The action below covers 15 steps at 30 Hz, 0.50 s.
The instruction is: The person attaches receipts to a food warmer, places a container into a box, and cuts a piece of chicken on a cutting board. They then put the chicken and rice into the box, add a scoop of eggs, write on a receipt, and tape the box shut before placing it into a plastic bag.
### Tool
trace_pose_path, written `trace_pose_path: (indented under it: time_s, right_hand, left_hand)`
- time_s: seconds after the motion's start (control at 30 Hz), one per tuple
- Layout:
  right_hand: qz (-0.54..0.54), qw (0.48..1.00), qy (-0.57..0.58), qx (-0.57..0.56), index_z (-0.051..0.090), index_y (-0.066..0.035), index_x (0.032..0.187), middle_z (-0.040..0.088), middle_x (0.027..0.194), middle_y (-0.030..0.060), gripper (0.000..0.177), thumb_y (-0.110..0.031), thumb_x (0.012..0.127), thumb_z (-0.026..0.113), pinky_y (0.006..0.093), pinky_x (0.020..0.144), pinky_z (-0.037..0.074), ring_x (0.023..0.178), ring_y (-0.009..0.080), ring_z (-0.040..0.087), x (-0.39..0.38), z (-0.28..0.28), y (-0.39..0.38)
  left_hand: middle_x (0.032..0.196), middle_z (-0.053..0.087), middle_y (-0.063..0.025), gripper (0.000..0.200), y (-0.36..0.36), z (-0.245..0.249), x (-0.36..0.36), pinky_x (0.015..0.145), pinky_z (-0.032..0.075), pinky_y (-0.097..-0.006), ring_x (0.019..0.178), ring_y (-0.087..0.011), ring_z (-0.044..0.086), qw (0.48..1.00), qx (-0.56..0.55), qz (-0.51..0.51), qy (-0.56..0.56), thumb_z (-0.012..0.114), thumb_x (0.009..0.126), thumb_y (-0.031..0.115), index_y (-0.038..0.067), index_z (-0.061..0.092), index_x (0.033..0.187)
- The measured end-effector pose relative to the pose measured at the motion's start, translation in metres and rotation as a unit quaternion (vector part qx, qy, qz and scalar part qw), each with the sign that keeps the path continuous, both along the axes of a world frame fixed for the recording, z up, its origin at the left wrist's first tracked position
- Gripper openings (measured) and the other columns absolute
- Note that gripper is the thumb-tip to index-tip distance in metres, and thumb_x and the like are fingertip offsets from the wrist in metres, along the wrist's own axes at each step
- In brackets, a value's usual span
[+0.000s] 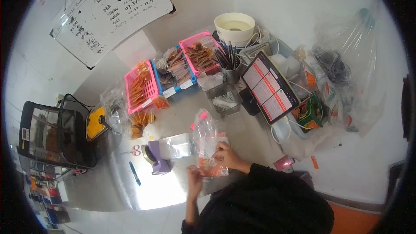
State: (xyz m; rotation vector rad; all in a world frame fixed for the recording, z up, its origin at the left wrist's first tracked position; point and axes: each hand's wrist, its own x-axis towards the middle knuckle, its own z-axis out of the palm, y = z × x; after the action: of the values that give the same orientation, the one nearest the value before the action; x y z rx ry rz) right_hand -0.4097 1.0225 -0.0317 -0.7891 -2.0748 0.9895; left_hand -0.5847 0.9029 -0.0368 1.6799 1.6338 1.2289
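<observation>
A clear plastic bag (204,135) with orange and white print at its lower part lies at the front of the metal table. My right hand (228,156) is closed over the bag's right side, its fingers pinching the plastic. At the bag's lower left edge, my left hand (194,177) has its fingertips pressed together; what is between them is too small to make out. Just left of the bag are a clear flat packet (177,145) and a purple tape dispenser (160,159). Something pink shows through the top of the bag.
Pink scissors (136,150) and a blue pen (134,173) lie left on the metal table (173,190). Behind stand snack-filled baskets (151,87), a metal box of wrapped sticks (224,108) and a tablet (271,87) on a stand. A black-framed case (47,134) stands far left.
</observation>
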Motion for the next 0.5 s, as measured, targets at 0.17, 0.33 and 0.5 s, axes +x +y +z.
trace_pose_path:
  time_s: [0.17,0.33,0.5]
  right_hand:
    - [0.016,0.998,0.04,0.034,0.062,-0.005,0.083,0.047,0.087,0.0083,0.017,-0.008,0.066,0.064,0.0352,0.072,0.041,0.082,0.0243,0.048,0.014,0.003,-0.011]
    - [0.026,0.995,0.048,0.088,0.061,-0.006,0.088,0.05,0.091,0.0088,0.02,-0.007,0.068,0.062,0.0352,0.073,0.041,0.085,0.0249,0.049,0.035,0.0,-0.02]
    - [0.018,1.0,0.004,0.022,0.061,-0.008,0.088,0.052,0.091,0.0075,0.018,-0.002,0.071,0.058,0.0327,0.074,0.041,0.084,0.0241,0.05,0.067,0.006,-0.014]
  left_hand:
    - [0.112,0.042,-0.0146,0.038,-0.01,0.035,-0.115,0.079,0.039,-0.0334,0.094,-0.0248,0.048,0.892,-0.094,0.389,0.211,0.05,0.083,0.02,0.002,0.038,0.115]
    - [0.076,0.056,-0.01,0.025,-0.002,0.026,-0.154,0.052,0.045,-0.0261,0.068,-0.0161,0.056,0.878,-0.306,0.324,-0.175,0.055,0.08,0.025,0.002,0.057,0.091]
    - [0.074,0.056,-0.0075,0.015,-0.017,0.056,-0.132,0.059,0.047,-0.0269,0.071,-0.0169,0.057,0.954,-0.197,0.222,0.044,0.064,0.07,0.004,0.003,0.059,0.084]
